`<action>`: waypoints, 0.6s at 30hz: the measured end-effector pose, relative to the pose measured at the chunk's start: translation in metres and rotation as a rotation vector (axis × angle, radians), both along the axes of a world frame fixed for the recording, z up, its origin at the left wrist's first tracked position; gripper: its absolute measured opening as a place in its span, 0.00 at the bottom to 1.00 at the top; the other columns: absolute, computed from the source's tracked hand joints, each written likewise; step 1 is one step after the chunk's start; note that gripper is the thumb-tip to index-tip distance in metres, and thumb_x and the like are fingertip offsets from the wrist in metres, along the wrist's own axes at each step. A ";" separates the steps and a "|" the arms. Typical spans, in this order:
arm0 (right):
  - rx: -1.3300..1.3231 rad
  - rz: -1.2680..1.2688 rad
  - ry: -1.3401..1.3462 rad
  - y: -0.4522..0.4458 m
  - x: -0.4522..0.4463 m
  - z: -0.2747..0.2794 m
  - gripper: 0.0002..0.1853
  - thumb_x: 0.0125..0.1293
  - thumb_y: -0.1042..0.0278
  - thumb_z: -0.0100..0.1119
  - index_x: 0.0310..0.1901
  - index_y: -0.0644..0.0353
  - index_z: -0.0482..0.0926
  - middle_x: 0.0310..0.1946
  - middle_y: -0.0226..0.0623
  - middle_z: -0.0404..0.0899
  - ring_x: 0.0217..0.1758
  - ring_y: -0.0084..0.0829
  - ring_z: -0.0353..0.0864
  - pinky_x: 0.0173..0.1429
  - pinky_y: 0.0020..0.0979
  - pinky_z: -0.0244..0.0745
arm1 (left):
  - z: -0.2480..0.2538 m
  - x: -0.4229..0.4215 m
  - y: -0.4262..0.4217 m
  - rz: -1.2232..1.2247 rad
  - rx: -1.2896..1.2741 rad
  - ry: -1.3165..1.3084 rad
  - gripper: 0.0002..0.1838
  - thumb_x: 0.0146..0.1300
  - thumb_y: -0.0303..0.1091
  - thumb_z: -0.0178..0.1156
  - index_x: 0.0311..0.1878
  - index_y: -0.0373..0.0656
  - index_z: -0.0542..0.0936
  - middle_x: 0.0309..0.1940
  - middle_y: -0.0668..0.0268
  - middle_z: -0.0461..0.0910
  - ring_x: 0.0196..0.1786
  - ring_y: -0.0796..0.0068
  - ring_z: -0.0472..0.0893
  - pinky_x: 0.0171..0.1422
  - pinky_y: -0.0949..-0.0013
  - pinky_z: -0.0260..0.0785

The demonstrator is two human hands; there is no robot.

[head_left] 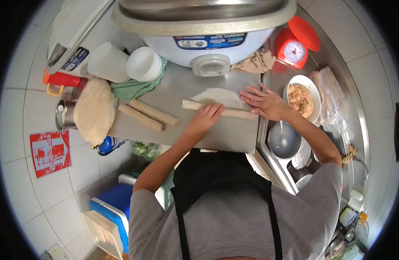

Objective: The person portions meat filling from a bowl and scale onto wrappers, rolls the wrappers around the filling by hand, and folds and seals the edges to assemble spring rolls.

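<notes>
A long dough roll lies crosswise on the metal worktop. My left hand curls over its middle, fingers bent around the top. Near its right end my right hand is open, fingers spread towards the left. The right thumb is close to the dough; whether it touches I cannot tell. Behind the roll spreads a patch of white flour, beside the right fingertips. Two more dough rolls, a front one and a back one, rest side by side further left. A large pale dough mass sits at the worktop's left end.
A big rice cooker stands at the back. Stacked white bowls rest on a green cloth. On the right are a red scale, a bowl of filling, a grey bowl with a spoon, and plastic bags.
</notes>
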State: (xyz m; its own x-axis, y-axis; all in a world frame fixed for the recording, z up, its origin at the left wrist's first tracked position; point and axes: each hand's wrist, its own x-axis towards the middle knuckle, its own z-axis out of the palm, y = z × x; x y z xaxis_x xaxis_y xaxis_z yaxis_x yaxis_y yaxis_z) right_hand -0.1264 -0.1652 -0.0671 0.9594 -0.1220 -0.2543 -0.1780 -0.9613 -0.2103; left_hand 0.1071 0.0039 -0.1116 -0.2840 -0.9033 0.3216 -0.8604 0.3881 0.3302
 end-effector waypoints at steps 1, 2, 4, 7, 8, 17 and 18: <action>-0.027 0.022 0.005 -0.004 0.008 0.007 0.29 0.72 0.47 0.34 0.71 0.47 0.55 0.74 0.23 0.46 0.78 0.31 0.40 0.78 0.45 0.28 | -0.002 -0.001 0.000 0.012 0.000 0.003 0.22 0.58 0.28 0.52 0.58 0.39 0.70 0.52 0.58 0.71 0.57 0.57 0.71 0.62 0.58 0.62; -0.045 0.041 0.013 -0.002 0.015 0.009 0.29 0.72 0.47 0.34 0.72 0.46 0.53 0.75 0.22 0.44 0.78 0.30 0.40 0.78 0.44 0.28 | -0.004 -0.003 0.002 0.019 0.008 0.010 0.22 0.58 0.28 0.52 0.58 0.39 0.70 0.52 0.58 0.71 0.57 0.58 0.70 0.63 0.58 0.62; -0.062 0.098 -0.039 -0.004 0.029 0.000 0.29 0.72 0.47 0.34 0.71 0.46 0.55 0.74 0.21 0.45 0.78 0.29 0.40 0.78 0.44 0.29 | -0.006 -0.004 0.000 0.023 0.024 0.002 0.22 0.57 0.27 0.52 0.58 0.39 0.70 0.52 0.58 0.71 0.58 0.58 0.70 0.63 0.58 0.62; -0.187 0.059 -0.158 -0.025 0.044 -0.008 0.28 0.72 0.48 0.34 0.71 0.46 0.56 0.74 0.22 0.49 0.77 0.30 0.41 0.78 0.45 0.31 | -0.004 -0.002 -0.004 0.029 0.035 -0.006 0.22 0.56 0.27 0.52 0.57 0.38 0.70 0.52 0.58 0.70 0.57 0.58 0.70 0.63 0.58 0.62; -0.071 0.102 -0.146 -0.019 0.053 -0.008 0.28 0.72 0.48 0.34 0.71 0.47 0.56 0.73 0.23 0.50 0.77 0.30 0.42 0.78 0.46 0.31 | -0.002 -0.005 0.000 0.036 0.025 0.007 0.22 0.56 0.27 0.52 0.57 0.38 0.70 0.51 0.58 0.70 0.57 0.58 0.71 0.63 0.58 0.62; -0.192 -0.430 -0.178 0.029 -0.006 0.037 0.22 0.70 0.52 0.43 0.56 0.58 0.74 0.65 0.35 0.66 0.75 0.38 0.48 0.74 0.50 0.45 | -0.002 -0.001 -0.002 0.006 0.012 0.068 0.20 0.57 0.26 0.51 0.55 0.38 0.71 0.51 0.57 0.71 0.56 0.57 0.71 0.61 0.58 0.63; -0.216 -0.565 -0.166 0.055 -0.036 0.040 0.22 0.70 0.53 0.45 0.53 0.60 0.76 0.63 0.37 0.67 0.75 0.39 0.49 0.73 0.51 0.48 | -0.005 -0.002 -0.001 0.005 0.019 0.097 0.20 0.58 0.26 0.51 0.56 0.38 0.71 0.51 0.57 0.71 0.56 0.57 0.71 0.61 0.58 0.63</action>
State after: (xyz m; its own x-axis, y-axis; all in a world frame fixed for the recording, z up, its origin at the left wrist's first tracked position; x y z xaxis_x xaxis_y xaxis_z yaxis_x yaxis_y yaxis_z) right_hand -0.1627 -0.1105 -0.0268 0.7565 -0.6537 -0.0202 -0.6526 -0.7523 -0.0905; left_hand 0.1048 0.0026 -0.1169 -0.2478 -0.9107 0.3305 -0.8260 0.3769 0.4192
